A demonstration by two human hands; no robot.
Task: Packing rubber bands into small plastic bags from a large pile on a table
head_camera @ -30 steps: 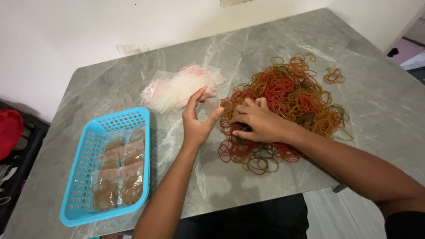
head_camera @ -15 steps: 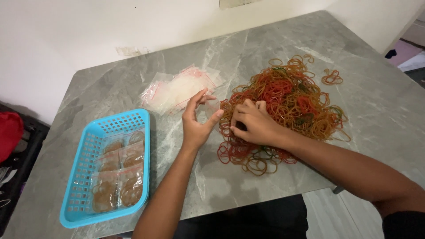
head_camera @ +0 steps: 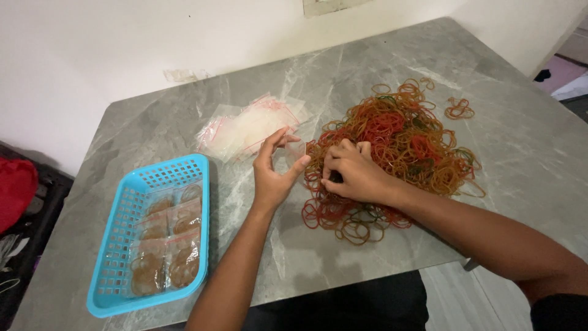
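Head view: a grey, marble-veined worktop [head_camera: 184,122] stands against a plain pale wall [head_camera: 92,49], its far edge touching the wall and its near edge cutting across the bottom of the picture. The left hand [head_camera: 274,171] is raised just above the surface, fingers curled, pinching a small clear bag [head_camera: 295,149] between thumb and fingertips. Just right of it, the right hand [head_camera: 355,173] lies closed on the near edge of a loose pile of rubber bands [head_camera: 398,141] in red, orange and brown; whether it grips any bands I cannot tell. A few stray bands [head_camera: 459,109] lie beyond that hand, apart from the pile. Beyond the left hand lies a heap of clear zip bags [head_camera: 245,129] with red strips. To the left of the left hand sits a blue plastic basket [head_camera: 122,202] holding filled bags of bands [head_camera: 165,245]. Further left, off the worktop, something red [head_camera: 15,190] rests low by the dark floor. At far right, pale floor [head_camera: 572,55] shows past the worktop's corner.
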